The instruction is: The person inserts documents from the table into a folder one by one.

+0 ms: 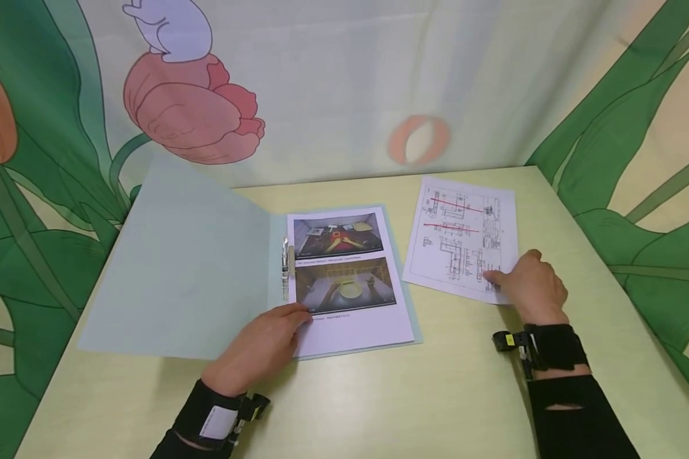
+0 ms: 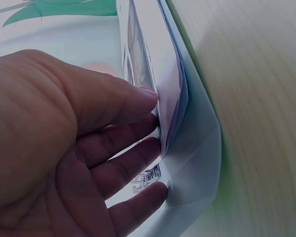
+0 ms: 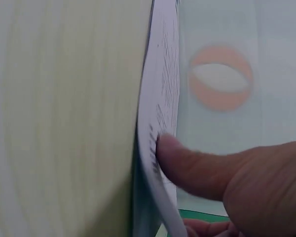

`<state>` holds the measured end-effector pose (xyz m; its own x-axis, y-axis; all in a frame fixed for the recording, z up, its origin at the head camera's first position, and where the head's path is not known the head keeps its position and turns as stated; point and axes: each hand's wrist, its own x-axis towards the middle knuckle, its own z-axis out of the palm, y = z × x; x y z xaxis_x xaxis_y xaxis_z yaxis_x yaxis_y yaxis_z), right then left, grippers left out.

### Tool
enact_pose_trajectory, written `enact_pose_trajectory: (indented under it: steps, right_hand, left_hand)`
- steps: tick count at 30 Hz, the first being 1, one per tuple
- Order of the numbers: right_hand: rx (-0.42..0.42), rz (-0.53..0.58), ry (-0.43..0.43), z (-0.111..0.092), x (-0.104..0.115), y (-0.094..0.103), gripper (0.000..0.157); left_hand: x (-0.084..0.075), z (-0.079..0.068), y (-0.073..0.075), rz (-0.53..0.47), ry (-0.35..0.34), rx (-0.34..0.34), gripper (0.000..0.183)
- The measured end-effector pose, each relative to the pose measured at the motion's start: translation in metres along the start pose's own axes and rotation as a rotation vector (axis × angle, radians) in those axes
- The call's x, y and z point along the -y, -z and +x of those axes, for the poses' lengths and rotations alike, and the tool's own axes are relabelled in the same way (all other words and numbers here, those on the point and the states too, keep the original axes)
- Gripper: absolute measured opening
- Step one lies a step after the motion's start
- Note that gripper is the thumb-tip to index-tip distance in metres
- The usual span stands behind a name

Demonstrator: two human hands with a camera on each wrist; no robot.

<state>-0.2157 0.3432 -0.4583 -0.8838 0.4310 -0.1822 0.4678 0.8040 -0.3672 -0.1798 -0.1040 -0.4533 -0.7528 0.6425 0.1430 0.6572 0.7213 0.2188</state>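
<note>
A light-blue folder [image 1: 189, 268] lies with its cover turned to the left, showing a metal clip [image 1: 287, 268] at the spine. A page with two printed photos [image 1: 344, 331] lies on the papers inside. My left hand [image 1: 266, 347] rests at the page's lower left, thumb and fingertips against it; in the left wrist view the left hand [image 2: 98, 133] has its fingers spread along the paper edges. To the right, my right hand [image 1: 534, 287] pinches the near right corner of a sheet of technical drawings [image 1: 465, 236], thumb on top. The right wrist view shows that sheet [image 3: 155, 128] bent up at the edge.
The pale wooden table [image 1: 379, 401] carries everything. A printed curtain [image 1: 333, 83] with flowers and leaves hangs behind and along both sides. Red lines cross the drawings. Each wrist wears a black band with a small camera.
</note>
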Motion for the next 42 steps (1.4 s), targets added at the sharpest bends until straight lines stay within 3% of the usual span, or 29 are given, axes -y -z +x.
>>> enact_pose_trajectory:
  steps: [6,11,21,33,42]
  right_hand:
    - [-0.056,0.071,0.026,0.002,0.001,0.003,0.047]
    - [-0.042,0.077,0.025,0.003,0.002,0.006,0.038]
    - [0.003,0.039,0.037,0.003,-0.003,0.014,0.042]
    - [-0.082,0.381,0.016,-0.009,0.0,0.029,0.051]
    - [-0.17,0.496,0.002,-0.023,0.021,0.021,0.054]
  left_hand:
    - [0.001,-0.003,0.001,0.001,0.018,0.01,0.025]
    - [0.002,-0.005,0.003,0.002,0.029,0.02,0.026]
    - [0.004,-0.009,0.003,0.02,0.013,0.008,0.026]
    - [0.003,-0.006,0.001,0.02,-0.007,0.005,0.026]
    - [0.001,-0.001,0.002,0.038,-0.023,0.016,0.026]
